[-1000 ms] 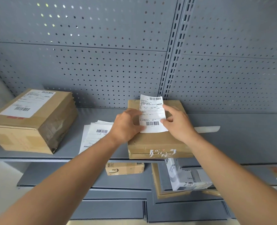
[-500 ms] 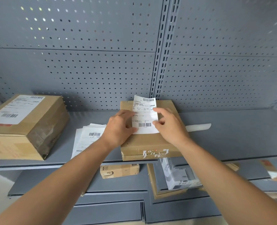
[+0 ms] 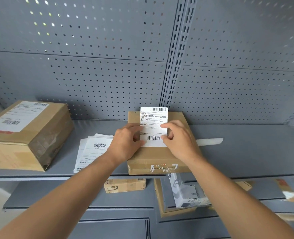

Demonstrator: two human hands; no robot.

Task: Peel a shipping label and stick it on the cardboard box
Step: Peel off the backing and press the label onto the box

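A flat brown cardboard box (image 3: 153,157) lies on the grey shelf in front of me. A white shipping label (image 3: 153,121) with barcodes at top and bottom stands tilted over the box top, its upper edge raised above the far edge. My left hand (image 3: 125,144) pinches the label's left edge and my right hand (image 3: 179,140) pinches its right edge. The label's lower part rests against the box top. I cannot tell whether it is stuck down.
A larger labelled cardboard box (image 3: 27,133) sits at the left of the shelf (image 3: 246,157). A stack of label sheets (image 3: 92,150) lies between the boxes. A white backing strip (image 3: 210,141) lies right of my hand. Small parcels rest on the lower shelf.
Both hands have stayed on the label's sides over the box while the view shifted. The label now looks squarer to the box.
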